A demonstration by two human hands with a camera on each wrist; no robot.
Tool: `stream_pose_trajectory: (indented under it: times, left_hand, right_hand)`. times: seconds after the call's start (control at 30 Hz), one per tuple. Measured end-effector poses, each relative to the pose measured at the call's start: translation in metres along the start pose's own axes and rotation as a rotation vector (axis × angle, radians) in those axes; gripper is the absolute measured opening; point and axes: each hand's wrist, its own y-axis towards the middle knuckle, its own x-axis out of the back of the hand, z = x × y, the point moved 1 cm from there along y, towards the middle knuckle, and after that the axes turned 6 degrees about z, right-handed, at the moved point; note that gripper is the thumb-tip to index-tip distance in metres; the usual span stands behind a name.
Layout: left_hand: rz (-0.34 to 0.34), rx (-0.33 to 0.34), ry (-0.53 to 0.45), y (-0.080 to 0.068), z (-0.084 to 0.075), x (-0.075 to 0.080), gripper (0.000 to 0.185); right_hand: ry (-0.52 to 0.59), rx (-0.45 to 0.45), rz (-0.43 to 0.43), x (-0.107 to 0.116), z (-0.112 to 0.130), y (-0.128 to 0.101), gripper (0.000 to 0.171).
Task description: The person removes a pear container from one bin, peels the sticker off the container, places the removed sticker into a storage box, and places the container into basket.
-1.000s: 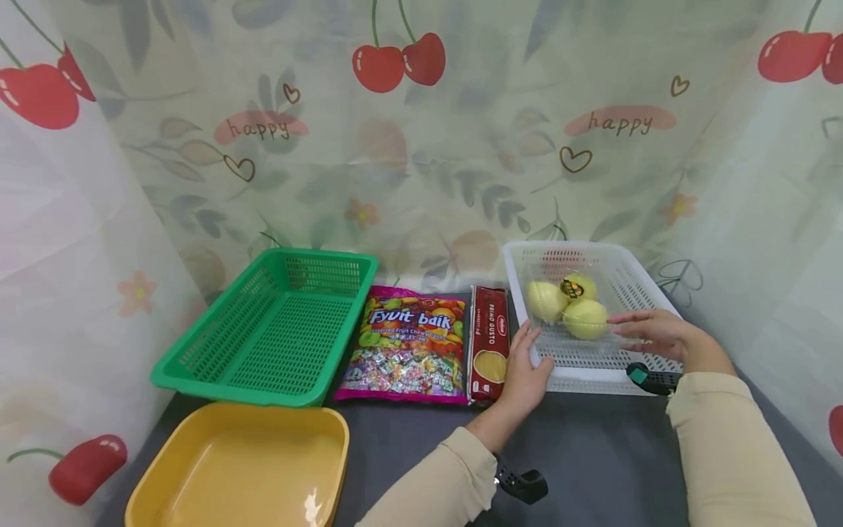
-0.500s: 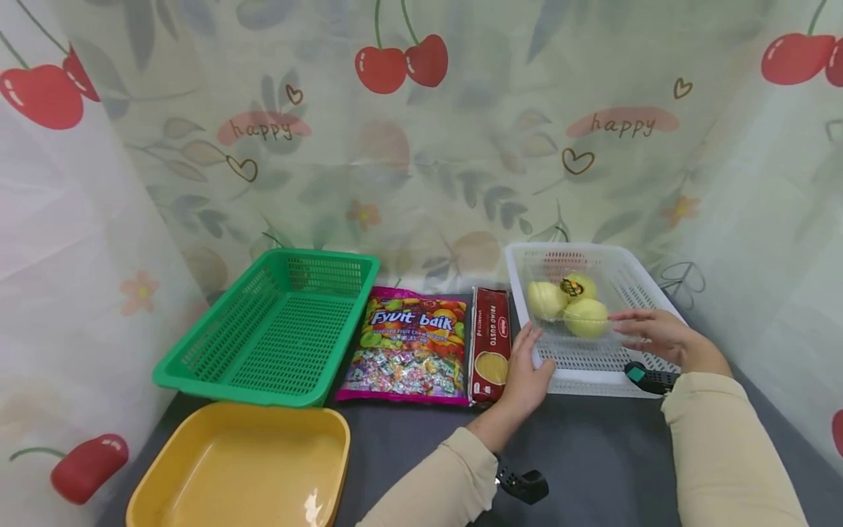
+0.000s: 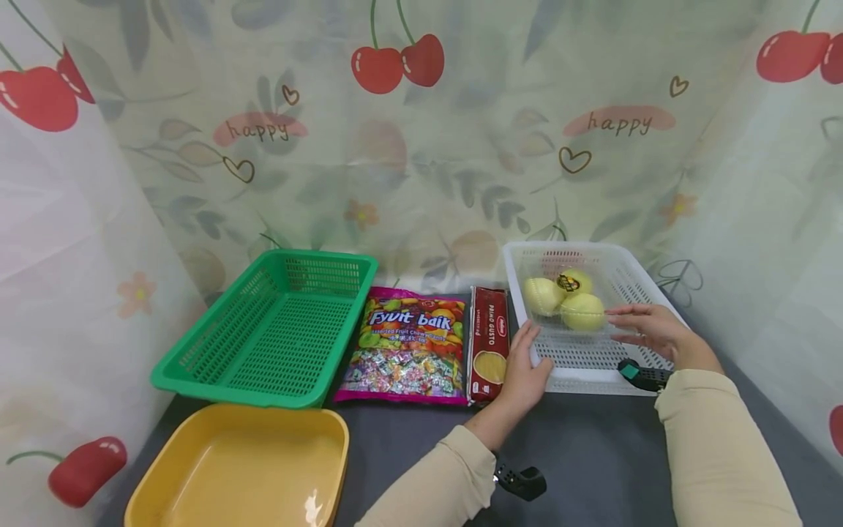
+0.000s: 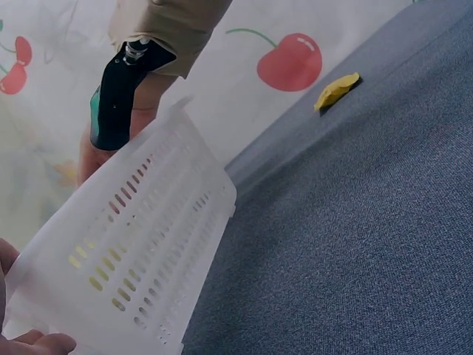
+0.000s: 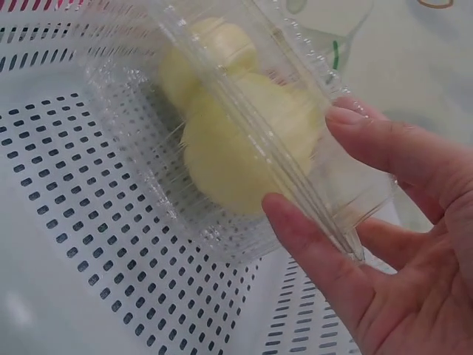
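Observation:
My right hand (image 3: 655, 333) pinches the right end of a clear plastic clamshell box (image 5: 251, 126), thumb on one side and fingers on the other. Three pale yellow-green round fruits (image 3: 582, 313) show through its plastic, with a dark sticker (image 3: 568, 283) on top. The box sits tilted inside a white perforated basket (image 3: 586, 379). At the basket's front left, my left hand (image 3: 529, 375) holds the rim; the left wrist view shows its fingertips along the basket wall.
A red spaghetti pack (image 3: 489, 344) lies close against the left hand, beside a fruit candy bag (image 3: 408, 348). Farther left stand a green basket (image 3: 290, 344) and a yellow tub (image 3: 246, 468). A small yellow object (image 4: 337, 91) lies on the grey cloth. A printed curtain (image 3: 421, 183) closes the back.
The fruit box has shifted slightly left and toward the back of the white basket, the right hand moving left with it. The left hand has stayed at the rim.

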Motion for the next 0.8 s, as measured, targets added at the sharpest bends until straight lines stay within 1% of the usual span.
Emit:
stream_pose_trajectory:
  times: [0.1,0.27,0.67,0.8]
  left_hand:
    - [-0.005,0.006,-0.001,-0.0010,-0.0021,0.0000,0.056]
    - [-0.009,0.011,-0.010,-0.0015,-0.0035,0.0005,0.056]
    - [-0.004,0.048,-0.030,-0.0030,-0.0067,-0.0012,0.058]
    - [-0.003,0.047,-0.035,-0.0043,-0.0074,-0.0008,0.058]
  right_hand:
    - [-0.011,0.011,-0.016,0.0000,-0.0001,0.0009,0.013]
    - [-0.025,0.035,-0.038,-0.0010,-0.0016,0.0022,0.008]
    - [-0.075,0.088,-0.046,-0.0010,0.0012,-0.0004,0.019]
    - [-0.107,0.102,-0.080,-0.0018,0.0043,-0.0035,0.023]
